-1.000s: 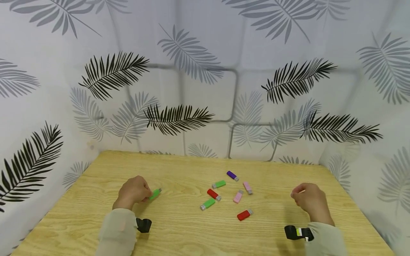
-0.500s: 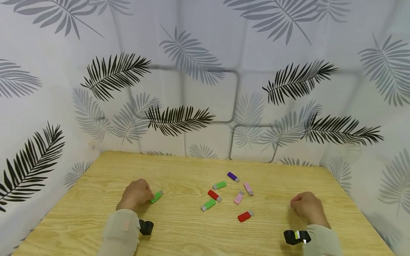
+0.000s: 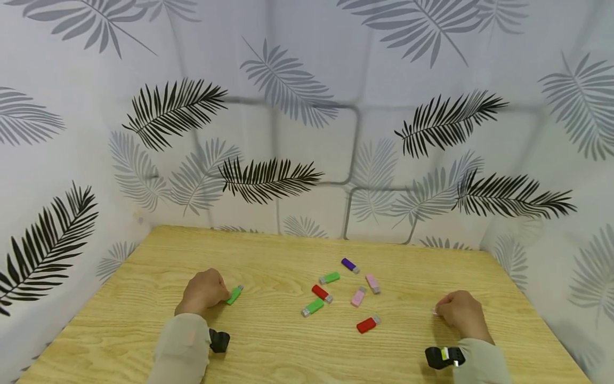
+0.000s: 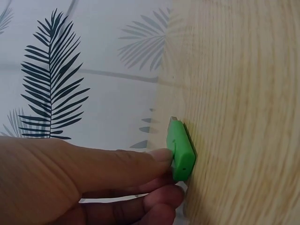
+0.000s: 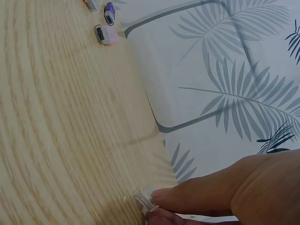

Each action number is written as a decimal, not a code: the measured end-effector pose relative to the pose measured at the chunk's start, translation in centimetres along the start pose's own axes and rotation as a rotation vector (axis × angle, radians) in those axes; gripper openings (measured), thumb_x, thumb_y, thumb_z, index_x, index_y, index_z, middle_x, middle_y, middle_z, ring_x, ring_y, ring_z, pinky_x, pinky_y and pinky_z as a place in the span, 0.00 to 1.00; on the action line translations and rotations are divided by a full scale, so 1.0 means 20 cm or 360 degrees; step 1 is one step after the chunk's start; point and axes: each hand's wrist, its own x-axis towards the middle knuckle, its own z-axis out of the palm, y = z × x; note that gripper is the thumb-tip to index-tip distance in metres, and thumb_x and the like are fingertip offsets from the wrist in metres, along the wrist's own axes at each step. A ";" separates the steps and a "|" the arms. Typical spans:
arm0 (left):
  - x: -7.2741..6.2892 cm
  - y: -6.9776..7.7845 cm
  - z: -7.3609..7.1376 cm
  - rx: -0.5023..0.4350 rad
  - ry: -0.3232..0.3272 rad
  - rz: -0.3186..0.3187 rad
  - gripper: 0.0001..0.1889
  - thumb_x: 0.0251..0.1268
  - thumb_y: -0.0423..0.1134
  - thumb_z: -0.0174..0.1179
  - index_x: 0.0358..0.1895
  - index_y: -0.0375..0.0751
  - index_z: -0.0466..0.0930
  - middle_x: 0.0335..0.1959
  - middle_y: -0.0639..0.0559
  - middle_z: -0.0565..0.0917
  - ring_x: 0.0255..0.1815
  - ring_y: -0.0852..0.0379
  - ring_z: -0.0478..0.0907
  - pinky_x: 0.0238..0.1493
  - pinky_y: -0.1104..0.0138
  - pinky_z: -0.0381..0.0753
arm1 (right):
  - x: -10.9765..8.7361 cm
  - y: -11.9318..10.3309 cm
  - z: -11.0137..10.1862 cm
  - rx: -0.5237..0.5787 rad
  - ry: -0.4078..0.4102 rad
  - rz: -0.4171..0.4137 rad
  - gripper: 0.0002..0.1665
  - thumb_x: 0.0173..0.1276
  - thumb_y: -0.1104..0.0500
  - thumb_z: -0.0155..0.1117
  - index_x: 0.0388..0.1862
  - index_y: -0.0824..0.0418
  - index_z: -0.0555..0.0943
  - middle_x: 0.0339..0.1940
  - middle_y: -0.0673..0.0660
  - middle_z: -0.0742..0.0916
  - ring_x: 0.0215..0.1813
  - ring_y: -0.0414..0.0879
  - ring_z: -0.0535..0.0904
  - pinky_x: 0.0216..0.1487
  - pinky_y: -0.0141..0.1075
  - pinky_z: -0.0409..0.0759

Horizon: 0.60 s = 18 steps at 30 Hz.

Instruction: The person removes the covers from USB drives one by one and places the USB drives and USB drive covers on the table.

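- Left wrist view: a bright green, flat plastic stick with a metal tip (image 4: 182,152) is pinched by the left hand (image 4: 103,173), its tip poking out past the fingers.
- A tiny see-through plastic piece (image 5: 144,198) is pinched by the right hand (image 5: 234,192), right at the fingertips.
- The green stick might be dropped, since only its back part is held.
- The see-through piece might be lost if let go, since it is tiny and hard to see against the pale wooden table (image 3: 268,352).
- The red, flat plastic stick with a metal end (image 3: 367,325), between both hands' fingers, might be bumped by an inward sweep.
- No box or cup is seen near the fingers; whether the see-through piece is hollow cannot be told.
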 end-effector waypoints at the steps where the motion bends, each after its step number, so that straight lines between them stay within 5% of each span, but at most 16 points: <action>1: 0.00 0.00 0.00 0.0000 0.0005 -0.0001 0.08 0.57 0.34 0.67 0.22 0.38 0.84 0.23 0.51 0.81 0.23 0.54 0.74 0.27 0.62 0.73 | 0.00 0.00 0.00 -0.0003 0.0004 -0.0003 0.07 0.56 0.62 0.66 0.27 0.67 0.83 0.30 0.63 0.84 0.37 0.57 0.77 0.41 0.48 0.73; 8: -0.01 0.00 0.00 -0.0037 0.0013 -0.0007 0.10 0.58 0.33 0.66 0.20 0.38 0.81 0.19 0.51 0.79 0.20 0.55 0.71 0.25 0.64 0.70 | -0.01 -0.01 0.00 -0.0009 0.0020 -0.0009 0.07 0.57 0.63 0.65 0.27 0.68 0.83 0.26 0.58 0.83 0.33 0.53 0.76 0.35 0.42 0.73; 14: -0.01 0.01 -0.01 -0.0093 0.0043 -0.0041 0.22 0.60 0.34 0.62 0.10 0.46 0.65 0.10 0.57 0.58 0.13 0.61 0.53 0.17 0.70 0.55 | -0.01 -0.02 -0.01 0.0003 0.0003 0.0013 0.06 0.56 0.64 0.63 0.27 0.68 0.83 0.28 0.60 0.83 0.34 0.55 0.76 0.35 0.42 0.72; 18: -0.02 0.02 -0.02 -0.0071 0.0046 -0.0030 0.21 0.62 0.40 0.63 0.14 0.45 0.66 0.13 0.57 0.60 0.16 0.60 0.55 0.18 0.69 0.56 | -0.01 -0.03 -0.02 -0.0014 0.0032 -0.0002 0.08 0.56 0.64 0.61 0.29 0.68 0.83 0.32 0.64 0.84 0.36 0.57 0.77 0.38 0.47 0.74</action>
